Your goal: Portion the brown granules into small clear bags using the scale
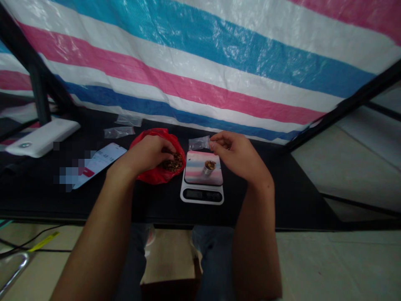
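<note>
My left hand (150,152) reaches into a red plastic bag (153,175), its curled thumb and fingers closed at the small brown dried pieces (172,164). Exactly what the fingertips hold is hidden. My right hand (233,150) is closed in a pinch at the end of a small clear plastic bag (199,143), behind the scale. Between my hands sits a white digital kitchen scale (202,195) with a shiny, reflective top. On it stands a small metal cup (208,170) heaped with brown pieces. A tiny dark bit lies near the plate's upper left corner.
Two more clear plastic bags (119,132) lie behind the red bag. Left of it are a phone (97,165), partly blurred out, and a white power bank (44,137). A striped sheet (200,62) and black frame bars (344,106) border the black tabletop (266,217).
</note>
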Tool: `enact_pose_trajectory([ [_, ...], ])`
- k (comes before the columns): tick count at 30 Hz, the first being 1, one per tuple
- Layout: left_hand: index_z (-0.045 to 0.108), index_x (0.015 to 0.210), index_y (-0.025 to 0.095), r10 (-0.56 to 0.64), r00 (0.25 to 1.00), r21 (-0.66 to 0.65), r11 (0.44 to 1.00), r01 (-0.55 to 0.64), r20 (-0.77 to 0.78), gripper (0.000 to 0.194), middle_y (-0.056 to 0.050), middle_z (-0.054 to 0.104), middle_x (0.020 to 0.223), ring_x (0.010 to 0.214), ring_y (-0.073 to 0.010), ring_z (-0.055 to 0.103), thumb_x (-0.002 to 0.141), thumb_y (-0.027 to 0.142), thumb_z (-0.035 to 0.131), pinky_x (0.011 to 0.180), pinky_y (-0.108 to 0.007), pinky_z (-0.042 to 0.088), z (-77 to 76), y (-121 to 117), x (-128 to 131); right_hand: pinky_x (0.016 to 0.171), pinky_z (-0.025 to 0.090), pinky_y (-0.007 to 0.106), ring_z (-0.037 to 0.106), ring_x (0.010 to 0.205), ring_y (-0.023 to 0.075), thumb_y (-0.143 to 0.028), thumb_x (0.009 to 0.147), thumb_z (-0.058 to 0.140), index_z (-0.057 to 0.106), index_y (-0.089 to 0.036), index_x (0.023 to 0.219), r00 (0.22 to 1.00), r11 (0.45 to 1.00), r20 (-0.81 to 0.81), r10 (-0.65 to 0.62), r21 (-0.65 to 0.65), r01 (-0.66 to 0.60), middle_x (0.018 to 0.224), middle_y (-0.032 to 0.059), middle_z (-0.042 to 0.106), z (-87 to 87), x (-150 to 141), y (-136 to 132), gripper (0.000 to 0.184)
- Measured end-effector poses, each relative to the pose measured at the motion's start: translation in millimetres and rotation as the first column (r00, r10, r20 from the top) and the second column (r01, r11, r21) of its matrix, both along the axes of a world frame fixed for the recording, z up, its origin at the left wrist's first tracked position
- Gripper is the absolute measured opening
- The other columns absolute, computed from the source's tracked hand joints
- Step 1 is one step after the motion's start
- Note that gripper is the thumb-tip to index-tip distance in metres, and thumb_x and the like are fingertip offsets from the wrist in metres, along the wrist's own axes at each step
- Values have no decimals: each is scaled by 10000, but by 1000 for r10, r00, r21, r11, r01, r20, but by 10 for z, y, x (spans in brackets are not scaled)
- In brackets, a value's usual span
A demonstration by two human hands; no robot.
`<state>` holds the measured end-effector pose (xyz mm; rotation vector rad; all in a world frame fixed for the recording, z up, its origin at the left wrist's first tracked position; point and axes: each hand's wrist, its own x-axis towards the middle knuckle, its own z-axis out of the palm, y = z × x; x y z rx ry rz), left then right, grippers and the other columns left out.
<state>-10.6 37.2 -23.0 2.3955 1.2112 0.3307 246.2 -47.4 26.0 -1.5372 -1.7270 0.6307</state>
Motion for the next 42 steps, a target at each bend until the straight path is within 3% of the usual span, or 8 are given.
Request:
enact_pose_trajectory([
  [5,842,1034,243,-61,983,43,998,54,173,211,-13,844,1026,935,-202,750,904,256,676,868,-260,548,138,-141,178,704,514,295,719,811,195,-255,929,661,745,-173,1014,1000,999,13,-17,30,16,916,58,797,-18,57,2,145],
  [10,841,1059,218,-168,933,69,986,154,319,201,-38,837,1071,987,-204,758,939,240,681,892,-273,551,223,-323,514,715,517,296,720,805,197,-281,943,656,748,-175,1018,999,999,34,-33,32,32,904,57,797,-12,115,-13,159],
  [17,837,915,195,-322,894,116,947,300,312,205,-47,829,1042,989,-204,754,957,123,650,918,-290,535,202,-399,872,715,501,289,709,786,188,-221,941,641,745,-158,966,998,999,44,-37,23,36,886,63,795,-21,169,-17,125],
  [22,842,920,176,-325,916,162,942,293,235,188,-60,813,1003,915,-205,744,928,85,678,869,-297,532,137,-342,925,703,489,292,697,774,186,-236,940,647,749,-161,965,997,998,43,-57,41,55,877,56,788,-113,235,-2,129],
  [28,846,968,169,-311,930,133,948,289,195,180,-66,808,1024,931,-209,738,922,82,695,858,-292,521,127,-359,933,678,454,292,673,761,180,-213,941,641,753,-156,916,991,998,120,-60,-26,63,842,52,769,-114,283,-15,129],
  [35,848,977,186,-321,927,105,947,305,196,196,-52,815,1008,931,-200,743,920,78,696,860,-283,517,154,-384,935,668,438,274,660,746,154,-142,920,612,762,-155,842,978,987,193,81,-150,-52,815,27,761,-152,320,-27,169],
  [42,851,1001,183,-304,925,98,952,289,227,207,-66,830,991,919,-210,756,892,61,724,852,-290,538,141,-375,911,632,450,259,679,729,158,-78,884,638,772,-145,848,971,961,189,145,-260,-93,805,37,782,-145,292,-41,154],
])
